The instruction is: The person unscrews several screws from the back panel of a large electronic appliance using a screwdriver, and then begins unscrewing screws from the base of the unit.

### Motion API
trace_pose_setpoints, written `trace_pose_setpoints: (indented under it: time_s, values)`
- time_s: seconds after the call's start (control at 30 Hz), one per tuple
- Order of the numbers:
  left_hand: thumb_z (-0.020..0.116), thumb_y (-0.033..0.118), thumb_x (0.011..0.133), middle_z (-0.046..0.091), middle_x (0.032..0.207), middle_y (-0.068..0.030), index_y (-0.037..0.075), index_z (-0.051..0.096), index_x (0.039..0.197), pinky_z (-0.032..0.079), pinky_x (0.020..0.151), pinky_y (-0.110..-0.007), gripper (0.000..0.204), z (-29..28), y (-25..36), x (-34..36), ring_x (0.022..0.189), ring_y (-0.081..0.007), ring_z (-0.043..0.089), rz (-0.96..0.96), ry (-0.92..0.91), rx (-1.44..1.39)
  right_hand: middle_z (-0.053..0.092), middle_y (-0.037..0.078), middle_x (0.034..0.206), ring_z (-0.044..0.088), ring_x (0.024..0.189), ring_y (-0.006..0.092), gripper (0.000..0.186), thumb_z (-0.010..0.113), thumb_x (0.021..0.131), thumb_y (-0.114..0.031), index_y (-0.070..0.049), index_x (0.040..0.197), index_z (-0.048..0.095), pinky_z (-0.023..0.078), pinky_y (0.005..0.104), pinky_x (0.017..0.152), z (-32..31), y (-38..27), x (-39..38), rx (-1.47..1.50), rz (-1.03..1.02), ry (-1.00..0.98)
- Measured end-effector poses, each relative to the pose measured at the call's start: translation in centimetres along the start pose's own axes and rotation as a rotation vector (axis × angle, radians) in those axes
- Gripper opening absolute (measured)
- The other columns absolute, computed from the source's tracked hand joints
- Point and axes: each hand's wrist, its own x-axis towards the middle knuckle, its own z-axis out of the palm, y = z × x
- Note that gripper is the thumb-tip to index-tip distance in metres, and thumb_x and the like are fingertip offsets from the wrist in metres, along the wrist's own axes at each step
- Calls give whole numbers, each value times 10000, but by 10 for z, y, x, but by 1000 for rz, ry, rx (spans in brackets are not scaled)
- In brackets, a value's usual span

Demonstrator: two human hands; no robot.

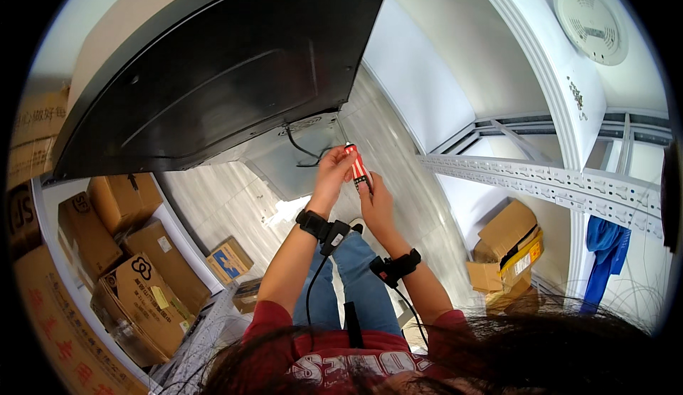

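Observation:
A slim red-and-white striped item with dark ends and a small pale tip at the top sits between my two hands. My left hand pinches its upper part with fingers closed, while my right hand grips the lower end, thumb against it. Just left of them, a black cable hangs in a loop below a large black panel, against a grey metal housing. Part of the striped item is hidden by my fingers.
Cardboard boxes stack at left; torn cartons lie at right, beside blue fabric. Perforated metal rails cross the right side. A white round fixture sits on the upper-right wall. Pale wood-look floor shows between.

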Motion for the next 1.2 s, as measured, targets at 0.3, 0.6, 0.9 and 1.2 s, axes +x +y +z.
trace_pose_setpoints:
  time_s: [0.3, 0.6, 0.9, 1.2]
  values:
    - [544, 147, 870, 539, 704, 16, 22, 525, 959, 286, 427, -179, 155, -2, -5, -32, 481, -27, 388, 50, 108, 69, 576, 173, 739, 574, 645, 331, 385, 567, 822, -239, -21, 1115, 442, 424, 380, 547, -3, 5, -20, -50, -49, -150]
    - [508, 178, 893, 577, 813, -9, 17, 504, 1138, 360, 461, -180, 293, -83, -9, -105, 534, -48, 453, 200, 316, 210, 583, 181, 852, 576, 723, 373, 481, 623, 776, -260, -43, 1137, 390, 452, 419, 605, 51, -28, -51, -150, -270, -436]
    - [463, 145, 896, 578, 875, -16, -8, 495, 1165, 409, 639, -212, 310, -172, 33, -141, 730, -89, 521, 271, 357, 197, 553, 204, 969, 561, 781, 405, 432, 584, 795, -262, -33, 1105, 387, 452, 458, 634, 141, -71, -82, -243, -309, -460]
    - [505, 113, 890, 570, 921, -36, -42, 436, 1202, 455, 693, -213, 355, -230, 48, -137, 806, -78, 535, 220, 249, 86, 548, 223, 982, 550, 810, 418, 449, 597, 778, -235, -14, 1109, 388, 443, 472, 651, 208, -90, -90, -223, -218, -364]
